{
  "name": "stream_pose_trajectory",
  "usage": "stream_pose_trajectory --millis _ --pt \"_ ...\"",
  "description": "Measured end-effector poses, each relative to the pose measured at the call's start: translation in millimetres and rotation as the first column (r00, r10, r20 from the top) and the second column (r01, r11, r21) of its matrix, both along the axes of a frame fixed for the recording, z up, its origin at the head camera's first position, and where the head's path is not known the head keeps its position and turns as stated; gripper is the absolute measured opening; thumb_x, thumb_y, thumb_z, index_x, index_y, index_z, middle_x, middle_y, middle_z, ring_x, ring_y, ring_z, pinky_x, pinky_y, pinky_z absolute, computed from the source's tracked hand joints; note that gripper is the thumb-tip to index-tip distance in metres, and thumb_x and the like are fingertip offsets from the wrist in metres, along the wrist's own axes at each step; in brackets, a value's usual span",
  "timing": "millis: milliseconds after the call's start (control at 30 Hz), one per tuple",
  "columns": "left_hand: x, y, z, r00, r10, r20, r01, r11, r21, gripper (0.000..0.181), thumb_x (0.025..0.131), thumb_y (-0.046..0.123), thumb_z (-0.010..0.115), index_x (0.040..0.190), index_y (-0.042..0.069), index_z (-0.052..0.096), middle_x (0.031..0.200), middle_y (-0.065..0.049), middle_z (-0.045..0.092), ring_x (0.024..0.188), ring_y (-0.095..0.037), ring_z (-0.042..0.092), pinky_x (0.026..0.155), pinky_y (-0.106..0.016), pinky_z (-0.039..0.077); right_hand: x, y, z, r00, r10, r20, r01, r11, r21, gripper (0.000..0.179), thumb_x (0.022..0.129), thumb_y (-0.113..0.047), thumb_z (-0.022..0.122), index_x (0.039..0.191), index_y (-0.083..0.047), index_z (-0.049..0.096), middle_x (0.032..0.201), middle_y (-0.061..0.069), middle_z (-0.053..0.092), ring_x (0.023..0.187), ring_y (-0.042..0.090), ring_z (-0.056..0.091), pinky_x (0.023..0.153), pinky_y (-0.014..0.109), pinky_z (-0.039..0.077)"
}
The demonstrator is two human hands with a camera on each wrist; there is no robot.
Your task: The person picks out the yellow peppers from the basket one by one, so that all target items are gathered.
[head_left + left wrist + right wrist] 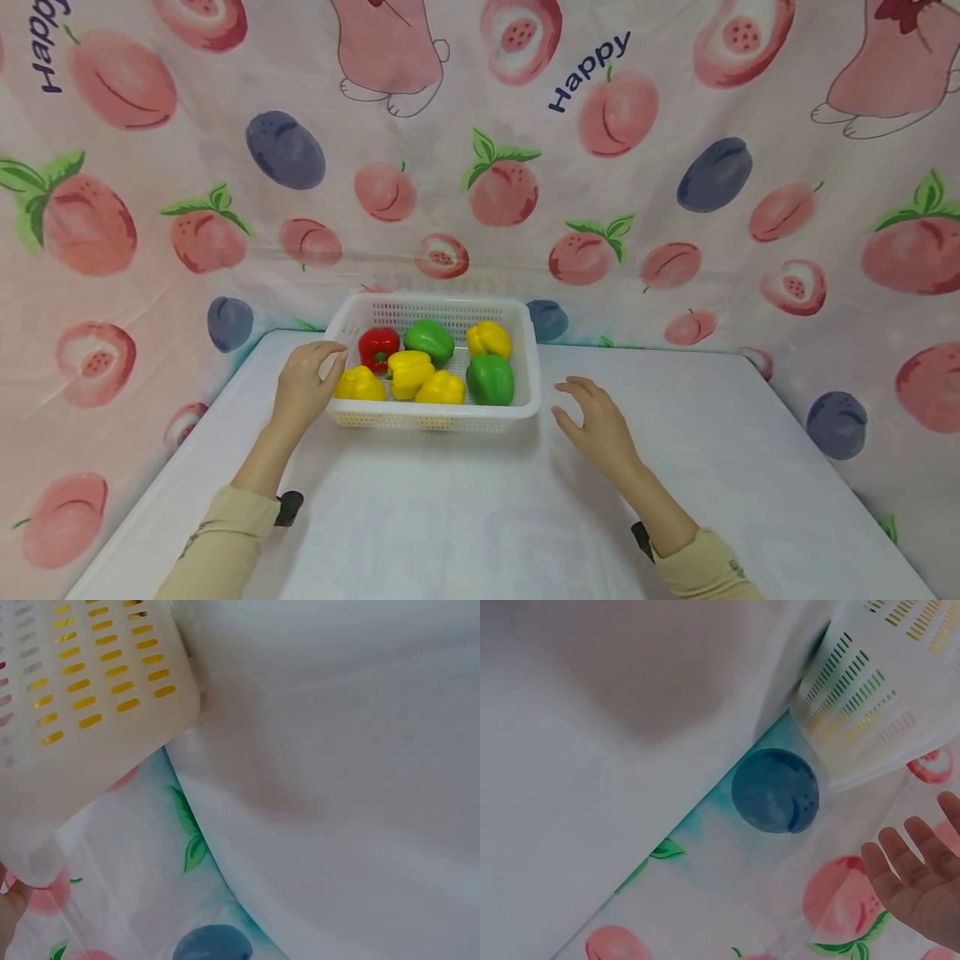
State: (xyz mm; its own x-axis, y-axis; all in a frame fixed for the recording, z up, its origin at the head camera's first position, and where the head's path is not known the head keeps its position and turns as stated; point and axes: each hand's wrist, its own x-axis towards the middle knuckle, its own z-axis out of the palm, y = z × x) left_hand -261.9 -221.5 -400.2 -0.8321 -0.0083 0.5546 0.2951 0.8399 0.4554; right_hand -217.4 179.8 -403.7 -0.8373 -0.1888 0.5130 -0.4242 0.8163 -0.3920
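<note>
A white plastic basket [532, 350] with slotted walls stands toward the back of the table. In it lie a red bell pepper [378, 347], two green bell peppers [491, 380] and several yellow bell peppers [410, 373]. My left hand [309, 379] is at the basket's left side, fingers bent loosely and fingertips right at the rim. The left wrist view catches only a bit of that hand [10, 911] by the basket's edge. Off the basket's right side hovers my right hand [596, 422], apart from it, fingers spread and holding nothing.
A white cloth covers the table [450, 517]. Behind and beside it hangs a pink curtain [420, 242] printed with peaches and plums. Each wrist bears a small black device [288, 507] near the beige sleeve.
</note>
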Motion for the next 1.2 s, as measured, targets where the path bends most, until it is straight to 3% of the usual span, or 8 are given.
stream_pose_trajectory --millis 200,533,767,1000,1200 --pt "1.1 1.2 -0.3 0.999 -0.015 0.048 0.015 1.000 0.009 0.033 0.090 0.014 0.060 0.120 0.000 0.059 0.128 -0.025 0.054 0.121 -0.043 0.044 0.102 -0.061 0.038 0.9 -10 5.7 0.999 0.029 -0.032 -0.028 1.000 0.006 0.031 0.081 -0.014 0.071 0.109 -0.001 0.066 0.118 0.019 0.062 0.107 0.038 0.060 0.089 0.053 0.051" --pt "-6.3 0.5 3.7 0.985 -0.065 0.160 0.075 0.996 -0.057 0.055 0.088 0.029 0.064 0.134 0.004 0.048 0.145 -0.026 0.038 0.134 -0.046 0.032 0.106 -0.065 0.029 1.9 -29 11.1 0.995 0.078 -0.063 -0.077 0.997 0.010 0.030 0.081 -0.014 0.072 0.108 -0.002 0.066 0.118 0.018 0.063 0.106 0.036 0.060 0.087 0.050 0.052" --pt "-13.8 -5.2 6.9 0.956 -0.090 0.280 0.117 0.990 -0.081 0.072 0.086 0.045 0.063 0.141 0.006 0.039 0.152 -0.027 0.023 0.139 -0.050 0.017 0.107 -0.069 0.020 1.6 -45 14.1 0.993 0.111 -0.038 -0.111 0.994 0.009 0.032 0.080 -0.016 0.073 0.108 -0.003 0.066 0.120 0.017 0.062 0.109 0.035 0.060 0.090 0.048 0.052" --pt "-18.5 -6.6 4.8 0.935 -0.077 0.346 0.133 0.981 -0.140 0.078 0.086 0.048 0.060 0.145 0.004 0.033 0.152 -0.030 0.019 0.140 -0.051 0.012 0.110 -0.068 0.011 -0.1 -57 14.6 0.985 0.157 -0.066 -0.156 0.987 0.024 0.033 0.079 -0.016 0.075 0.108 -0.004 0.066 0.119 0.016 0.062 0.107 0.034 0.061 0.089 0.046 0.053" --pt "-19.0 -2.7 3.2 0.918 -0.102 0.383 0.178 0.970 -0.169 0.083 0.085 0.054 0.057 0.147 0.005 0.029 0.152 -0.030 0.018 0.141 -0.051 0.008 0.111 -0.068 0.003 -2.0 -64 15.8 0.984 0.161 -0.071 -0.159 0.987 0.038 0.033 0.077 -0.014 0.076 0.107 -0.005 0.066 0.118 0.015 0.062 0.107 0.032 0.061 0.090 0.044 0.053"
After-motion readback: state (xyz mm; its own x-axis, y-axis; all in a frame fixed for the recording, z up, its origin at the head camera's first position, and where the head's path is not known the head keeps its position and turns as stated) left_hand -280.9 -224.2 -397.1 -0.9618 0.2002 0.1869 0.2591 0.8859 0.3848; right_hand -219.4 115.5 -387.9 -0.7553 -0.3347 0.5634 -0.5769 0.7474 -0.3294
